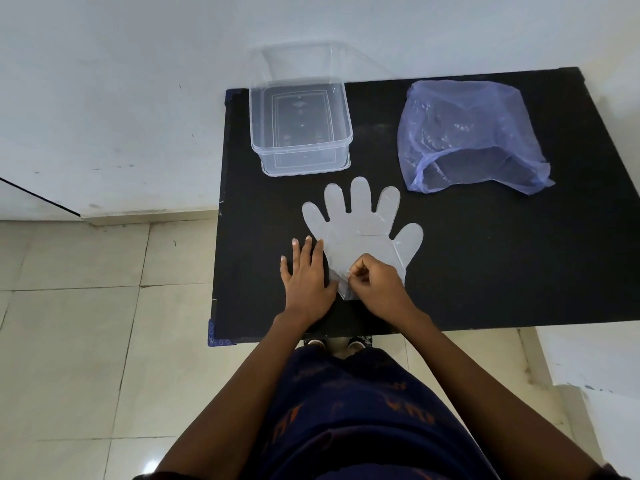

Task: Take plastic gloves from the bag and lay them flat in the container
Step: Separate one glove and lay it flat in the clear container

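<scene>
A clear plastic glove (pixel 360 226) lies spread flat on the black table (pixel 485 254), fingers pointing away from me. My right hand (pixel 375 284) pinches the glove's cuff near the table's front. My left hand (pixel 306 277) rests flat with fingers apart, pressing on the glove's left edge. A clear rectangular container (pixel 300 131) stands at the table's far left; nothing shows inside it. A translucent blue plastic bag (pixel 467 136) lies at the far right, its mouth facing me; whether it holds more gloves is unclear.
A white wall runs behind the table. Tiled floor lies to the left and below. The table's front edge is just behind my wrists, and my feet show beneath it.
</scene>
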